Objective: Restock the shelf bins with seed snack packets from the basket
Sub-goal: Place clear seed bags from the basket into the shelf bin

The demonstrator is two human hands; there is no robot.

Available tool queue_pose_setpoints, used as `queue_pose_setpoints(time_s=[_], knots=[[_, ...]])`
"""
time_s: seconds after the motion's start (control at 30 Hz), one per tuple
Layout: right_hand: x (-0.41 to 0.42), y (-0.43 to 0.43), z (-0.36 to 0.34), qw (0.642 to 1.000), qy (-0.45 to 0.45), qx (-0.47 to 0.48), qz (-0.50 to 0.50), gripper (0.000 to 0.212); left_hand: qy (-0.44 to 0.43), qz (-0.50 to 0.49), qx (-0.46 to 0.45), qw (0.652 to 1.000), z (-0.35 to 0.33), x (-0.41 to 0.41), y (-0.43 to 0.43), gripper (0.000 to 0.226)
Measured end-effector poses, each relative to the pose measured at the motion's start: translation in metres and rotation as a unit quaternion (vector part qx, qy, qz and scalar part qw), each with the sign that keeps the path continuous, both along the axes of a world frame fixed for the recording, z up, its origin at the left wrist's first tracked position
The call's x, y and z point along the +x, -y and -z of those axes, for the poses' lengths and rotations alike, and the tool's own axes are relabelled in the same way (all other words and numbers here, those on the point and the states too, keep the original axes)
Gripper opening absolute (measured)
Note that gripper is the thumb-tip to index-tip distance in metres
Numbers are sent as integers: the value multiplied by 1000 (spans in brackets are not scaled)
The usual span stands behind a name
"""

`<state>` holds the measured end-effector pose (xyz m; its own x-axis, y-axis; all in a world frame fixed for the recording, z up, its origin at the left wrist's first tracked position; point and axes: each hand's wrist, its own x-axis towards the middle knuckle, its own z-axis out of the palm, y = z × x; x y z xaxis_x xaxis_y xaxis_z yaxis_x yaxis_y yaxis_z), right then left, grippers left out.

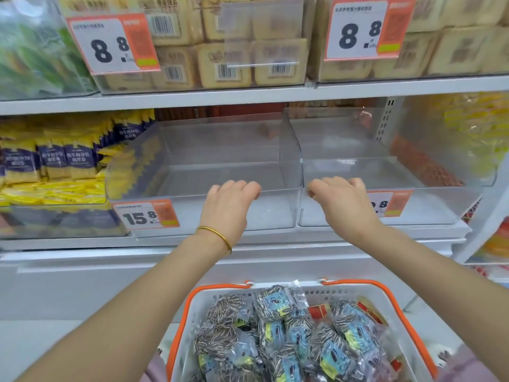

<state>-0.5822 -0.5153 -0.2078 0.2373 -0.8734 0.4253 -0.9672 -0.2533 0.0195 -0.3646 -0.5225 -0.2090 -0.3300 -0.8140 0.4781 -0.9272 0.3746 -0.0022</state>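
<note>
Two clear plastic shelf bins stand side by side on the middle shelf, both with nothing inside. My left hand (pixel 230 201) has its fingers hooked over the front rim of the left bin (pixel 192 150). My right hand (pixel 341 201) grips the front rim of the right bin (pixel 385 172) near its left corner. Below me, a white basket with orange handles (pixel 187 312) holds several seed snack packets (pixel 278 334), clear bags of striped sunflower seeds with blue labels.
Yellow and blue snack bags (pixel 52 164) fill the bin to the left. Beige boxed packs (pixel 225 64) fill the bins on the shelf above, behind orange price tags (pixel 118 42). A white shelf ledge (pixel 82 260) juts out below the bins.
</note>
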Motion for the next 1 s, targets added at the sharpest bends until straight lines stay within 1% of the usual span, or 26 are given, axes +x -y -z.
queue_pose_setpoints(time_s=[0.13, 0.3, 0.4, 0.43, 0.53, 0.6, 0.63, 0.7, 0.73, 0.77, 0.8, 0.83, 0.87, 0.9, 0.93, 0.97, 1.0], knots=[[-8, -12, -2, 1000, 19, -15, -19, 37, -14, 11, -22, 1000, 6, -3, -16, 43], [-8, -37, 14, 998, -10, 8, -57, 45, -12, 21, -30, 999, 17, 5, -32, 44], [-5, -48, 19, 997, -14, -20, -72, 49, 6, 23, -41, 999, 24, 9, -42, 51], [-4, -49, 17, 997, -16, -16, -73, 49, 10, 24, -43, 999, 24, 9, -45, 52], [0, -49, 10, 997, -32, 33, -59, 46, 15, 20, -35, 999, 24, 10, -48, 51], [0, -49, 10, 997, -38, 39, -54, 41, 9, 16, -24, 1000, 23, 9, -47, 48], [0, -50, 9, 997, -36, 48, -52, 38, 3, 12, -32, 999, 24, 8, -47, 46], [-1, -54, 6, 996, -19, 67, -52, 32, -11, 9, -74, 997, 24, 4, -54, 52], [-3, -59, 3, 996, -6, 58, -61, 33, -33, 20, -102, 994, 24, 0, -62, 55], [-6, -66, 1, 997, 10, 20, -79, 35, -59, 47, -128, 989, 25, -5, -73, 54], [-11, -77, 0, 994, 42, -42, -94, 35, -79, 90, -146, 982, 31, -12, -83, 51], [-18, -90, 2, 987, 83, -103, -96, 34, -87, 138, -148, 975, 39, -17, -94, 47], [-26, -103, 7, 981, 116, -133, -87, 30, -81, 181, -132, 971, 51, -23, -102, 44], [-33, -116, 16, 981, 130, -124, -71, 27, -63, 217, -103, 969, 64, -27, -106, 41], [-41, -126, 27, 987, 135, -69, -50, 25, -38, 245, -70, 966, 78, -30, -108, 36], [-47, -131, 38, 990, 135, 28, -24, 25, -13, 263, -37, 964, 91, -33, -108, 31], [-54, -132, 53, 984, 117, 134, 2, 26, 9, 273, -5, 962, 102, -36, -107, 27]])
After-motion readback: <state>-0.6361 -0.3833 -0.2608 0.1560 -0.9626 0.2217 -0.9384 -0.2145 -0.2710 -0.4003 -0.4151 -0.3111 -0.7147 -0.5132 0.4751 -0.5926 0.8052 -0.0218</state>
